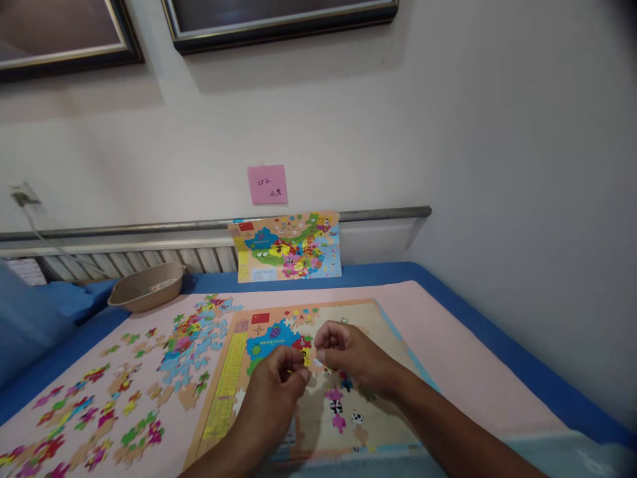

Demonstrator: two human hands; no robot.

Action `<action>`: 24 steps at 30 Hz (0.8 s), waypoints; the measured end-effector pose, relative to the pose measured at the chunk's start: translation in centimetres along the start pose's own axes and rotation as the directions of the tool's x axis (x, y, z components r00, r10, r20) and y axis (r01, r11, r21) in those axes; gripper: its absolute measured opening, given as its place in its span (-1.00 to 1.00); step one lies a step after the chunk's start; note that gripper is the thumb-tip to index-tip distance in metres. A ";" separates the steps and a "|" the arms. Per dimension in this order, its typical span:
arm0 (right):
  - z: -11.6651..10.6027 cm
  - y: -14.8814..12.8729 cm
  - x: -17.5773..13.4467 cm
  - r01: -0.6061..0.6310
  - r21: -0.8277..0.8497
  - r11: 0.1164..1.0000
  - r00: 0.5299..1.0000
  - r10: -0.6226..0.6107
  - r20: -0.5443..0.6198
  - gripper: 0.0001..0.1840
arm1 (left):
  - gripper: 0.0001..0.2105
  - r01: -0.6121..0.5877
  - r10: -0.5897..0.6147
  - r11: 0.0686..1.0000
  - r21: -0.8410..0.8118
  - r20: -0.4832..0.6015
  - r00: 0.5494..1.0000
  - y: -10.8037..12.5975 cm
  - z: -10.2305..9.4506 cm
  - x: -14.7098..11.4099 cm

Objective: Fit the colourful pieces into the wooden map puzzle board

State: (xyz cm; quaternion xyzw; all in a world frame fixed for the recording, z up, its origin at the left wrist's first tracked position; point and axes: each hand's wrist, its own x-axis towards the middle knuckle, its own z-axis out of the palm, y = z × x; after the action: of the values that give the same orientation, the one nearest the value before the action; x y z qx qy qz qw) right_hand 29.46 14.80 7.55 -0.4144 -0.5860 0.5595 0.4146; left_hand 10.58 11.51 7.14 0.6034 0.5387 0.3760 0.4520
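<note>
Hands meet over the board (371, 320) in the head view, the left hand (273, 385) and the right hand (348, 348) near each other but apart. On the left hand, thumb and forefinger come close together at the tips; on the right hand, the fingers curl in toward the thumb. Whether either pinches a piece, I cannot tell, as the tips blur into the colours below. The board lies flat on pink cloth (480, 385), its upper left filled with a blue patch (266, 344) and a red flag (260, 318), a yellow strip (226, 378) down its left side. Much of its right part is bare cream. Below the hands, on the board, sit a panda (336, 406) and, just right of it, a cow (357, 417). Left of the board, loose pieces (196, 345) are heaped near it and scattered farther out. Behind the pieces stands a brown bowl (154, 300). At the back, a map (291, 247) leans against the wall, over a metal rail (385, 214), with a pink note (267, 184) above it.
</note>
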 end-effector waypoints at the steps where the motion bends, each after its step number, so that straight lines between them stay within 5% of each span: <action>1: 0.4 0.0 -0.1 0.003 0.007 1.000 1.000 -0.003 0.013 -0.82 | -0.67 0.045 -0.043 0.996 -0.071 0.033 0.999 -0.1 -0.2 0.2; 7: 2.3 0.3 -0.6 -0.004 0.044 0.999 1.000 0.004 -0.003 -0.85 | -0.60 0.136 -0.119 0.948 -0.289 0.077 0.990 -1.0 0.0 0.2; 16: 3.6 0.6 -0.3 -0.098 0.120 0.988 0.987 0.112 -0.118 -0.76 | -0.57 0.052 -0.039 0.945 -0.324 0.045 0.998 -1.6 -0.2 -0.2; 24: 5.0 0.8 -0.6 -0.126 0.126 0.984 0.961 0.152 -0.230 -0.78 | -0.55 0.087 -0.102 0.956 -0.282 -0.040 0.994 -1.2 0.0 0.0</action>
State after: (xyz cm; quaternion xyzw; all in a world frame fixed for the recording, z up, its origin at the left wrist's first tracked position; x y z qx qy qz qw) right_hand 24.87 12.71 6.57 -0.4953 -0.4693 0.5648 0.4641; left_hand 10.20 11.53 6.05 0.4968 0.5203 0.4424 0.5355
